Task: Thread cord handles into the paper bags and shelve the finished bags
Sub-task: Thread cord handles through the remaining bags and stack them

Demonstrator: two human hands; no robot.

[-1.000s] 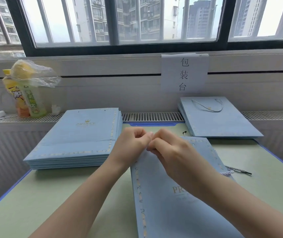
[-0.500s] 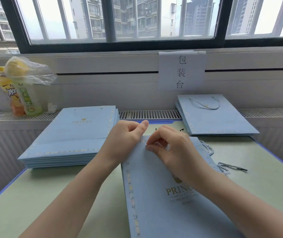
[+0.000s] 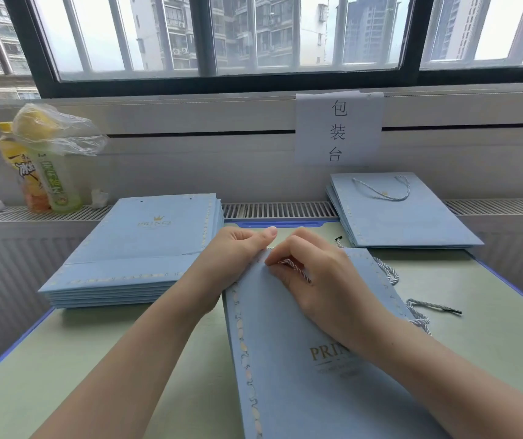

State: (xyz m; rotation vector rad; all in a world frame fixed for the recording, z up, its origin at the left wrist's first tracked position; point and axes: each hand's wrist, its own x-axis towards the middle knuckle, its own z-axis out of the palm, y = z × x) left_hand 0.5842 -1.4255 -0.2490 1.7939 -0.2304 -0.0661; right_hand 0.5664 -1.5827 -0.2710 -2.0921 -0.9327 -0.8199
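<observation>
lying flat on the green table [image 3: 63, 359], the blue paper bag [image 3: 301, 359] is running its long axis away from the person, its top edge pointing toward the window wall and tilted a little to the left, its printed face up. the left hand [image 3: 235, 258] is gripping the bag's top left corner, fingers curled over the edge with the thumb stretched along it. just to the right of that hand, the right hand [image 3: 314, 280] is pinching a twisted white-and-blue cord [image 3: 298, 269] between thumb and curled fingers, right at the bag's top edge; whether the cord is passing through a hole there cannot be told. more of the cord is trailing off the bag's right edge onto the table, ending in a dark tip [image 3: 453, 311].

left of the bag, and touching the left wrist's side, a stack of flat bags [image 3: 133, 255] without handles is sitting. beyond the bag to the right, a smaller pile of bags [image 3: 403, 217] is lying with a cord handle [image 3: 380, 190] showing on top. behind that pile a paper sign [image 3: 339, 128] is hanging on the wall. far left of the bag, drink bottles [image 3: 44, 175] are standing on the ledge.
</observation>
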